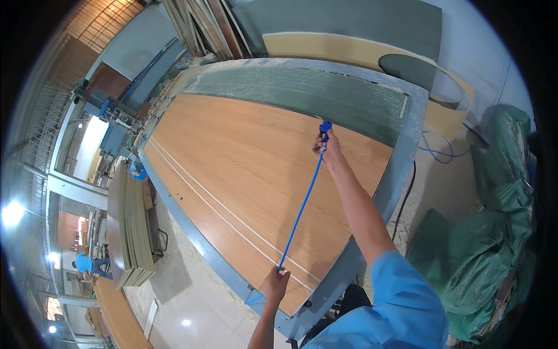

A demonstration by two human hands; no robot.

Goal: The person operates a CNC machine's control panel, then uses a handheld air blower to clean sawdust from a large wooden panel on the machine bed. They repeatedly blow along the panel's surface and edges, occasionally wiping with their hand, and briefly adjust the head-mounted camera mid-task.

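My right hand point(327, 148) is wrapped round a blue air blow gun point(325, 128), raised over the far right part of a large wood-grain panel point(250, 157). From the gun's lower end a thin blue air hose point(301, 212) runs taut down to my left hand point(274, 283). That hand's fingers are closed on the hose above the panel's near edge. Two pale parallel lines point(218, 203) run lengthwise along the panel, with small dark holes near them. Under the panel lies a grey-framed machine bed point(414, 110) with a dusty green surface.
Green cloth sacks point(465, 267) heap on the floor at right, near a loose blue hose point(444, 154). Cut boards point(354, 46) lean at the back. Stacked panels point(132, 227) stand at left. Farther off, a person in blue point(86, 263) is beside a long wooden board point(119, 311).
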